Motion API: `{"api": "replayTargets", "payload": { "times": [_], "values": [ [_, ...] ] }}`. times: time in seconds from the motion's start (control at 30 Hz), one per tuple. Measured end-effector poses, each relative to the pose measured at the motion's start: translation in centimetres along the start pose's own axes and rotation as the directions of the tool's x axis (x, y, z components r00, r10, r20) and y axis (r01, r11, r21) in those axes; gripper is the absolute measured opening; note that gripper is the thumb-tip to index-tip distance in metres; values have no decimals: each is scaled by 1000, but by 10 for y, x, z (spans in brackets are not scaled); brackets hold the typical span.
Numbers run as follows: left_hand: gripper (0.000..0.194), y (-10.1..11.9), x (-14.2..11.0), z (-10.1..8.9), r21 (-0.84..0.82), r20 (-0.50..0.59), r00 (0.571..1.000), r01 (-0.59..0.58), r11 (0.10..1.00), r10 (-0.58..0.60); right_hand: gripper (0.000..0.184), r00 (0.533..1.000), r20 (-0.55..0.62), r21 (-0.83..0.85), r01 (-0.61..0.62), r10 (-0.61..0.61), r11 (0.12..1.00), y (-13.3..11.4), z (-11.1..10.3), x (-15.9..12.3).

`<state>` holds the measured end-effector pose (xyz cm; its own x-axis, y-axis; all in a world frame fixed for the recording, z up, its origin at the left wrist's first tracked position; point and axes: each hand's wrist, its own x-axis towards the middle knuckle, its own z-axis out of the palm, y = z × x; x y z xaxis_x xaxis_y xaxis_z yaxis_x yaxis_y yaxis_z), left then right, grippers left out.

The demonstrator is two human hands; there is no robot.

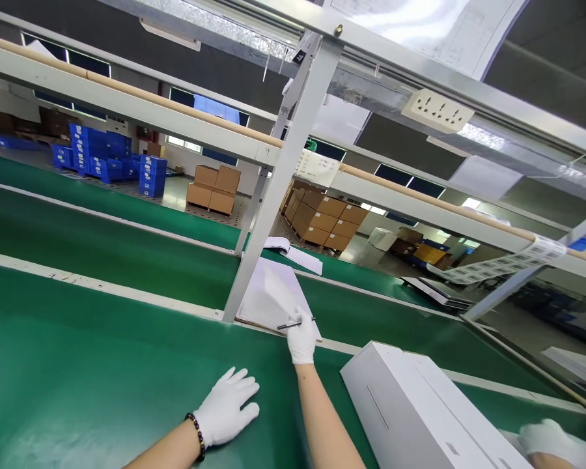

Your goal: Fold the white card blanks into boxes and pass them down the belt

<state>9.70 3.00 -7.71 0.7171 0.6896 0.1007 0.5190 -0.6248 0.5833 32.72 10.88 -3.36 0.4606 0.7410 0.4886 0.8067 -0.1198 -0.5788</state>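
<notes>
My left hand (227, 407), in a white glove, lies over the green belt (102, 384) with its fingers spread and holds nothing. My right hand (301, 340), also gloved, reaches forward with a dark pen (289, 324) held crosswise in its fingers. The same fingers pinch a white sheet of paper (278, 291), blurred and lifted at an angle. Under it a stack of white paper (254, 303) rests beside the foot of the metal post. To the right of my right forearm stands a long white box (410, 410).
Another person's gloved hand (549, 440) is blurred at the box's right side. A metal post (283, 176) rises just behind my hands. Curled white paper strips (297, 255) lie farther back. A socket strip (438, 111) hangs overhead. Cartons (322, 218) and blue crates (92, 153) stand beyond.
</notes>
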Motion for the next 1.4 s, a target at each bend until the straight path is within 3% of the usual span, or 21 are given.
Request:
{"api": "replayTargets", "payload": {
  "times": [0.1,0.17,0.27,0.33,0.43,0.63,1.1,1.4],
  "values": [
    [42,-1,0,2,-20,-30,1000,2,1000,-2,28,989,-143,157,-21,44,987,-8,-11,-53],
    [41,1,-1,0,-45,-14,1000,20,999,-21,29,985,-160,243,-27,68,970,-14,-12,-91],
    [36,6,-1,-4,-94,-19,1000,-12,996,10,21,999,35,423,-9,-6,906,-22,-4,-133],
    [36,9,-1,-7,-127,-75,996,-55,990,45,14,973,207,524,-20,-105,852,-26,4,-143],
    [36,12,1,-10,-163,-133,990,-60,985,38,11,933,328,573,-72,-148,817,-27,10,-140],
    [31,14,3,-14,-189,-158,987,-35,981,4,27,905,412,605,-183,-108,775,-17,10,-131],
    [30,12,3,-10,-139,-126,992,-30,990,12,24,907,412,538,-164,-88,827,-12,14,-132],
    [27,14,3,-10,-151,-125,992,-29,988,10,21,902,421,604,-200,-95,772,-15,14,-133]
  ]
}}
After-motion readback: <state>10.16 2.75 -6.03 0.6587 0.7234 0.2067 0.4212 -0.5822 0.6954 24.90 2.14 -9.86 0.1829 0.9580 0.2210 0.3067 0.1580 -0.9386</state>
